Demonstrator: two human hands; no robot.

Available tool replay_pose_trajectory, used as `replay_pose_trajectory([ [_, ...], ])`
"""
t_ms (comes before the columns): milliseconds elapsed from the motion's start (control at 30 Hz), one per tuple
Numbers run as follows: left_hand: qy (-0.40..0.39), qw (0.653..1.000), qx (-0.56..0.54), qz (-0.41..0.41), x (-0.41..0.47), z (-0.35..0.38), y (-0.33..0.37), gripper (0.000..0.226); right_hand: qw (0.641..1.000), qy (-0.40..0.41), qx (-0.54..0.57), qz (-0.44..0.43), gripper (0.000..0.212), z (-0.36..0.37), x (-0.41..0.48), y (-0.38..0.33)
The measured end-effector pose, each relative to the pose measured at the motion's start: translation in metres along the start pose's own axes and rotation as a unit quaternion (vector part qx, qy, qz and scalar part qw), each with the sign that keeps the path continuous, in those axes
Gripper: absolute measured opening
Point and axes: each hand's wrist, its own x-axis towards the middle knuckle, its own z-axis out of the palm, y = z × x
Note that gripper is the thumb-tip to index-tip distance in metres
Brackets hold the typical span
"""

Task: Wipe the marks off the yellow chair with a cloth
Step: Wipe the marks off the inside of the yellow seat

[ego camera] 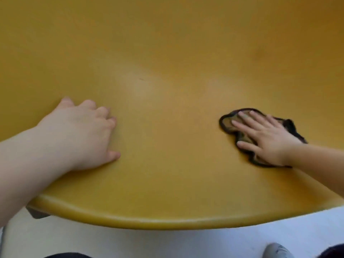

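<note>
The yellow chair fills most of the view, its seat spread out below me with a rounded front edge. A small brown cloth with a dark border lies on the right part of the seat. My right hand lies flat on the cloth with straight, spread fingers pressing it down. On the left part of the seat my left hand rests on the bare surface, fingers bent at the knuckles and holding nothing. A tiny dark mark shows on the seat further back, and a faint darker smudge at the upper right.
Pale floor shows below the seat's front edge. A grey shoe tip is at the bottom right. A dark part of the chair frame sticks out under the seat at the left.
</note>
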Motion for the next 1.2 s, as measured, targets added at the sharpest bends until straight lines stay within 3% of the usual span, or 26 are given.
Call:
replay_pose_trajectory([
  [100, 0.001, 1.0, 0.015, 0.005, 0.002, 0.001, 0.002, 0.083, 0.976, 0.038, 0.031, 0.21, 0.092, -0.013, 0.043, 0.032],
  [167, 0.004, 1.0, 0.022, 0.006, 0.001, 0.002, 0.003, 0.08, 0.963, 0.052, 0.092, 0.249, 0.084, -0.017, 0.073, -0.016],
  [233, 0.018, 1.0, 0.016, 0.003, 0.003, 0.001, 0.0, 0.073, 0.973, 0.056, 0.15, 0.165, 0.079, -0.018, 0.089, -0.094],
  [300, 0.031, 0.999, 0.004, -0.003, 0.005, 0.001, -0.004, 0.064, 0.983, 0.059, 0.176, 0.013, 0.073, -0.021, 0.074, -0.177],
  [367, 0.044, 0.999, -0.002, -0.011, 0.006, 0.003, -0.008, 0.059, 0.97, 0.05, 0.195, -0.135, 0.069, -0.027, 0.034, -0.235],
  [433, 0.046, 0.999, -0.003, -0.007, 0.006, 0.008, -0.01, 0.061, 0.944, 0.027, 0.213, -0.251, 0.064, -0.027, -0.01, -0.249],
  [500, 0.035, 0.999, -0.002, -0.003, 0.006, 0.012, -0.01, 0.065, 0.932, -0.001, 0.204, -0.3, 0.061, -0.015, -0.039, -0.216],
  [600, 0.043, 0.999, 0.002, -0.009, 0.002, 0.017, -0.017, 0.062, 0.973, -0.001, 0.088, -0.211, 0.064, 0.009, -0.034, -0.117],
  [667, 0.076, 0.997, 0.022, -0.017, -0.003, 0.02, -0.025, 0.056, 0.997, -0.007, 0.041, -0.063, 0.074, 0.012, -0.011, -0.049],
  [733, 0.111, 0.993, 0.019, -0.035, -0.011, 0.024, -0.034, 0.049, 0.997, 0.005, 0.035, 0.066, 0.079, 0.007, 0.018, -0.005],
  [800, 0.148, 0.988, 0.007, -0.05, -0.023, 0.031, -0.043, 0.045, 0.989, 0.034, 0.045, 0.135, 0.081, 0.0, 0.051, -0.003],
  [900, 0.195, 0.98, -0.011, -0.031, -0.044, 0.038, -0.05, 0.051, 0.977, 0.068, 0.119, 0.165, 0.08, -0.015, 0.098, -0.069],
  [967, 0.218, 0.975, -0.026, -0.017, -0.057, 0.04, -0.055, 0.054, 0.975, 0.088, 0.176, 0.105, 0.079, -0.031, 0.116, -0.139],
  [1067, 0.243, 0.969, -0.05, -0.001, -0.072, 0.046, -0.069, 0.048, 0.958, 0.104, 0.251, -0.09, 0.074, -0.057, 0.1, -0.258],
  [1133, 0.269, 0.961, -0.061, 0.013, -0.078, 0.05, -0.073, 0.044, 0.921, 0.114, 0.295, -0.228, 0.072, -0.069, 0.062, -0.308],
  [1200, 0.285, 0.956, -0.064, 0.027, -0.079, 0.053, -0.072, 0.04, 0.877, 0.098, 0.31, -0.354, 0.068, -0.067, 0.019, -0.311],
])
